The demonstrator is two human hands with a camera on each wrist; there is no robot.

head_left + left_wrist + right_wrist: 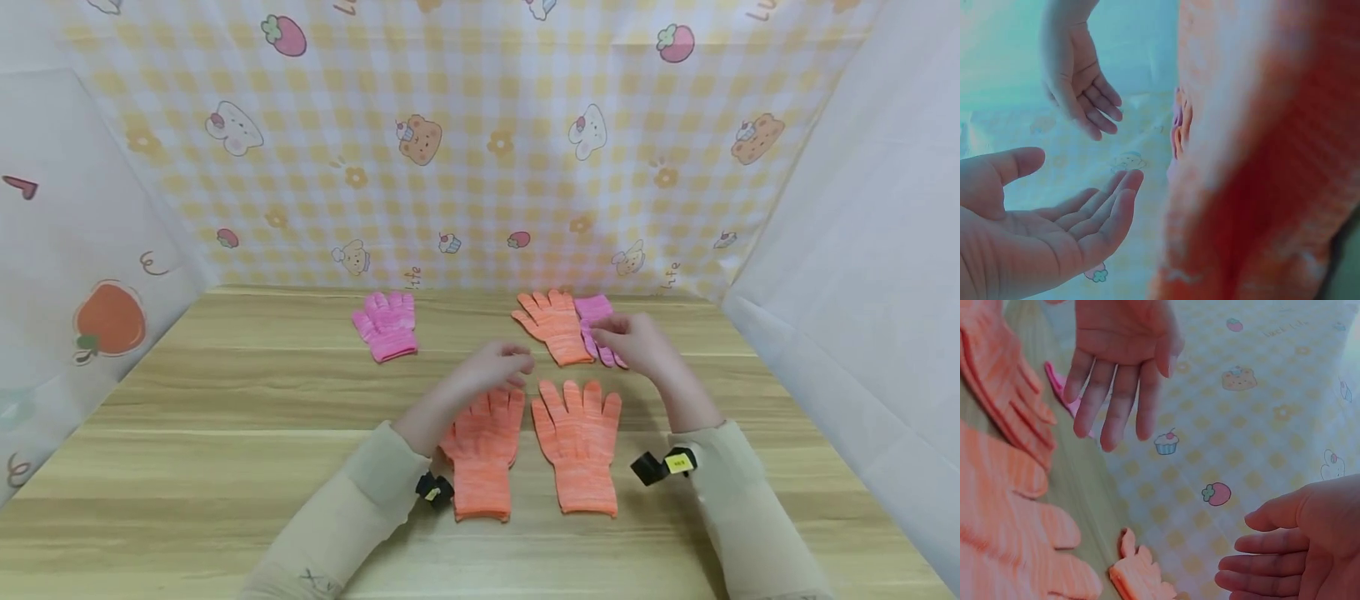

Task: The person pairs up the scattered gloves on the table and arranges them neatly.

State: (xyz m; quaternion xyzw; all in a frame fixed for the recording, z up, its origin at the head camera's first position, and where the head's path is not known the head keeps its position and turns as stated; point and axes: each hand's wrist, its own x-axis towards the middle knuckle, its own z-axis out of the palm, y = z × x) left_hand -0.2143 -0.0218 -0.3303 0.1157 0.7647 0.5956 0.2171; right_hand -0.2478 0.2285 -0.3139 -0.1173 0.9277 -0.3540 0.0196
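Observation:
Fingers loosely bent, my left hand hovers over the fingertips of an orange glove and holds nothing. A second orange glove lies flat beside it, fingers pointing away from me. My right hand is farther right, its fingers overlapping a pink glove in the head view. Partly over that pink glove lies a smaller orange glove. Both wrist views show the left palm and the right palm bare, with fingers apart from the gloves.
Another pink glove lies at the back left of the wooden table. A yellow checked cloth hangs behind the table, with white sheets at both sides. Each sleeve carries a small black wrist camera.

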